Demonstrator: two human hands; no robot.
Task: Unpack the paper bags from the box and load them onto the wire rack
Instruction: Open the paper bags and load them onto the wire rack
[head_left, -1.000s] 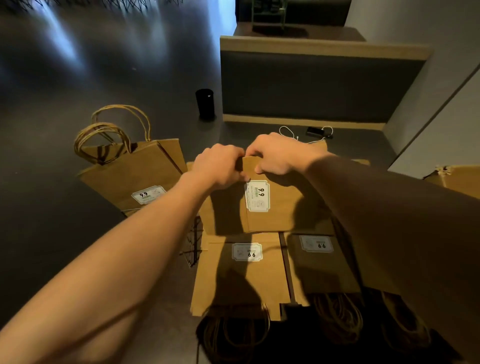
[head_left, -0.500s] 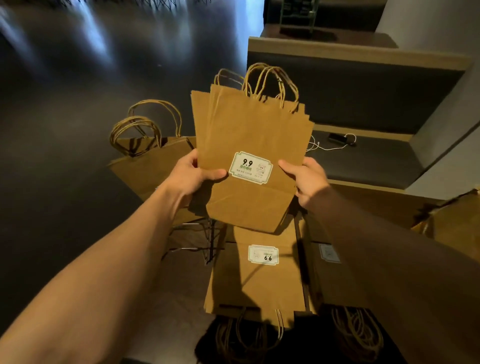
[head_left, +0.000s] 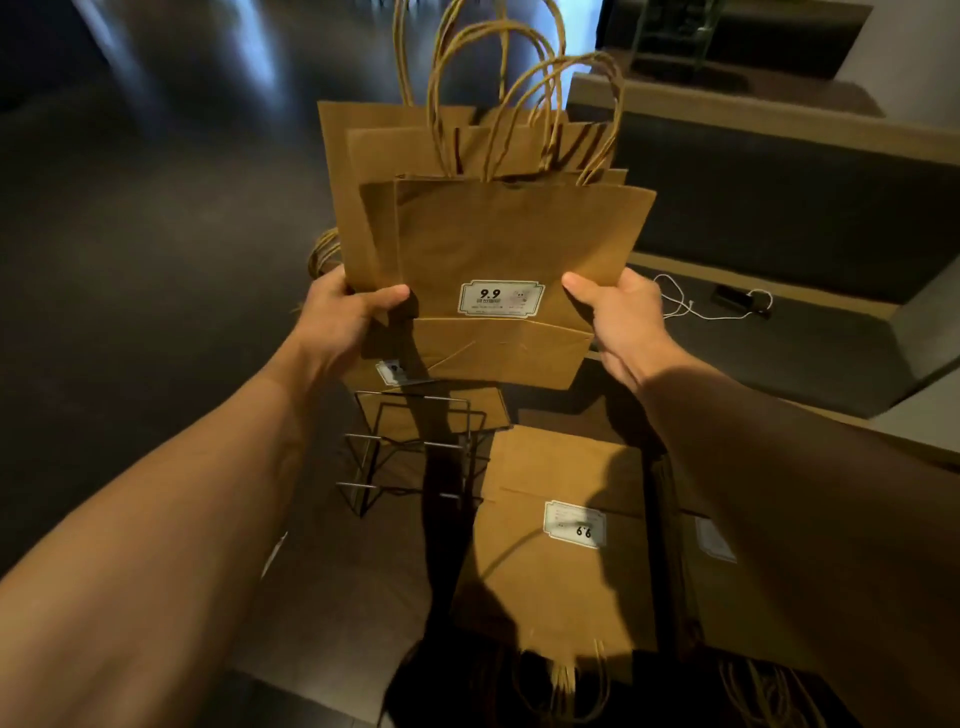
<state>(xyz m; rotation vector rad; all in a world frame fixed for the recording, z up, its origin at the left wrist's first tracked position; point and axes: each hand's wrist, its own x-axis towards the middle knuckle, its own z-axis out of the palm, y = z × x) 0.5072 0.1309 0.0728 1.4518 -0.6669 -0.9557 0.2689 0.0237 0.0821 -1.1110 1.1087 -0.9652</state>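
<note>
A fanned bundle of flat brown kraft-paper bags (head_left: 498, 244) with twisted paper-cord handles is held upright in front of the camera, handles pointing up. The bundle is gripped at its lower left edge by the left hand (head_left: 343, 312), whose thumb is laid across the front sheet while the fingers are hidden behind. The lower right edge is pinched in the grip of the right hand (head_left: 618, 317), thumb on the front. A white label printed "9.9" (head_left: 500, 298) is seen on the front bag between the two thumbs. Below the bundle, a thin metal wire rack (head_left: 415, 452) stands on the dark surface (head_left: 322, 613). Just right of the rack, more flat brown paper bags (head_left: 561, 561) are stacked, handles toward the camera. A white cord (head_left: 691, 306) lies on the dark bench seat (head_left: 810, 353) behind.
</note>
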